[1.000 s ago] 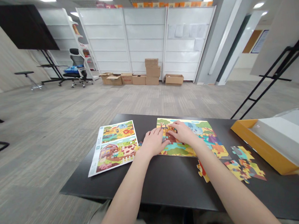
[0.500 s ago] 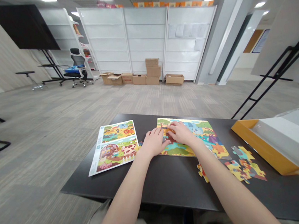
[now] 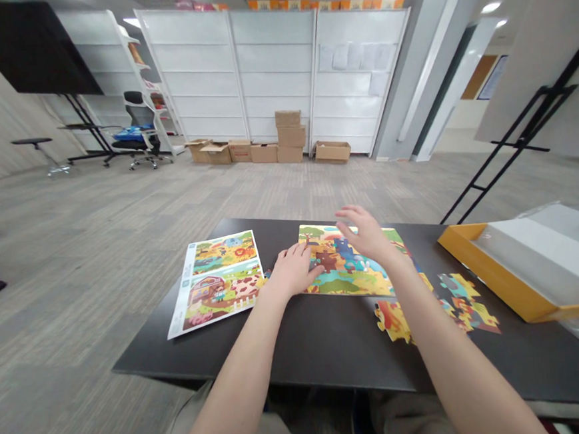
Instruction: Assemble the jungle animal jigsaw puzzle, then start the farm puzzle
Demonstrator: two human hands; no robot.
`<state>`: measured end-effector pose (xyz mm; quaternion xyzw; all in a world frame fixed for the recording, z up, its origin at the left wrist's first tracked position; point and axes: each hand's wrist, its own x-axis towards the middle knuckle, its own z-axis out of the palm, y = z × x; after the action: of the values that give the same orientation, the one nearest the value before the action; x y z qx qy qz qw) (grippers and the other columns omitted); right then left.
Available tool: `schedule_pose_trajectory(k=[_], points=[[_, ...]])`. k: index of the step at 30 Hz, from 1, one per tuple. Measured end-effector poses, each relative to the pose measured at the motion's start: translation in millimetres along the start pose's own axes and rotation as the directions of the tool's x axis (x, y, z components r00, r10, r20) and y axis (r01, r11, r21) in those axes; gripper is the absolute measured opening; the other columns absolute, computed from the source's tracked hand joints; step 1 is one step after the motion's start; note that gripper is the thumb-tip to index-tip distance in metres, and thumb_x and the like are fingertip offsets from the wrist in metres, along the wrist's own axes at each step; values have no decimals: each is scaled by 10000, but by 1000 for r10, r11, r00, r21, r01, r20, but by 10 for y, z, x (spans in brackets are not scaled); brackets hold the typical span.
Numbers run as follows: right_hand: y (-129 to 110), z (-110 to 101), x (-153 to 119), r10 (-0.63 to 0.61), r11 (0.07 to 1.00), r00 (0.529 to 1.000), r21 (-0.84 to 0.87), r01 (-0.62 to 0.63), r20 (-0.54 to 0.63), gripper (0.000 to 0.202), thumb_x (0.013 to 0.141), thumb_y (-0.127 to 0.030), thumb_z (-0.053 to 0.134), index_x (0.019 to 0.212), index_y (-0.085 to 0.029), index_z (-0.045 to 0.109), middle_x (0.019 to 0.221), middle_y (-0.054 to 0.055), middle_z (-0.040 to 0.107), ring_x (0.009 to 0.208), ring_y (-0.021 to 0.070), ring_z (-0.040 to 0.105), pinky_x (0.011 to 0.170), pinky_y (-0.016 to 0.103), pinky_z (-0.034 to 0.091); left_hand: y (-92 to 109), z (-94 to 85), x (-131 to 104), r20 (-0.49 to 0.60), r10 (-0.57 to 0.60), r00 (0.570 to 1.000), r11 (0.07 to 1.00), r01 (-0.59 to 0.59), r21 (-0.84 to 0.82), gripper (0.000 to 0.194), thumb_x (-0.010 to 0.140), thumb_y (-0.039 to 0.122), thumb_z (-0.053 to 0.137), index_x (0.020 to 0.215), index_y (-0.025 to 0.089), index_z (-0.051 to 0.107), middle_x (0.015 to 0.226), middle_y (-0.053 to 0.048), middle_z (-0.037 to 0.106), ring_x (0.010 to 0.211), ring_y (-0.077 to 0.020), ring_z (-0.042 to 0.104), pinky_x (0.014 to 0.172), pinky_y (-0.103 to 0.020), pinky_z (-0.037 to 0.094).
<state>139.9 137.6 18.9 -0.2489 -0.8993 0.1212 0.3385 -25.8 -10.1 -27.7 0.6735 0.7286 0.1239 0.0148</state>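
1. The puzzle (image 3: 342, 281) lies flat on the worktop (image 3: 320, 348), just right of the frame's lower centre, its long axis running left to right.
2. The left hand (image 3: 292, 270) is nearer, resting on the puzzle's left end, fingers extended close together, thumb apart; nothing shows gripped.
3. The right hand (image 3: 369, 239) appears raised over the puzzle's upper right, fingers parted, holding nothing visible.
4. From the right fingers, the puzzle lies below in the frame; from the left fingers, it stretches rightward.
5. Loose pieces (image 3: 394, 321) lie lower right.
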Motion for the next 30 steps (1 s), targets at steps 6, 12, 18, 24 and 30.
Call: schedule_pose_trajectory(k=[6,12,18,24,30], points=[[-21,-764,-254,115,993,972,-17,-121,-205,290,911,-395,583,1047,-201,749,1181,140,681,1118,289,637,970,474,508,-12,10,12,12,1,1000,1000,-1,-22,554,981,539,469,1417,197,483,1575,-160,424,1450,-339,385,1128,-538,378],[-7,-960,-649,310,951,944,20,-310,-114,306,882,-439,596,977,-198,759,928,94,742,757,217,668,722,374,555,194,-155,-49,-70,54,996,998,-55,-11,468,979,465,535,1358,190,533,1513,-154,487,1388,-329,440,1086,-494,422],[71,-861,-823,422,890,905,161,-426,59,335,887,-474,583,935,-187,751,837,80,755,715,220,675,669,341,537,826,-271,-327,-48,390,920,899,-391,-195,384,945,486,615,1207,207,638,1179,-78,704,1153,-259,608,1041,-395,460],[154,-824,-876,394,891,915,210,-404,90,344,889,-474,583,943,-182,757,878,75,773,755,219,691,689,323,543,1147,-165,-419,10,494,869,853,-483,-200,395,920,511,641,1158,197,667,1120,-85,712,1108,-270,623,969,-393,495],[340,-1086,-1044,524,851,849,69,-520,-69,384,865,-492,569,940,-174,770,798,71,764,705,219,683,648,314,511,1135,-121,-436,80,460,885,884,-448,-133,375,885,508,689,1087,192,667,1070,-74,679,1056,-272,619,901,-397,507]])
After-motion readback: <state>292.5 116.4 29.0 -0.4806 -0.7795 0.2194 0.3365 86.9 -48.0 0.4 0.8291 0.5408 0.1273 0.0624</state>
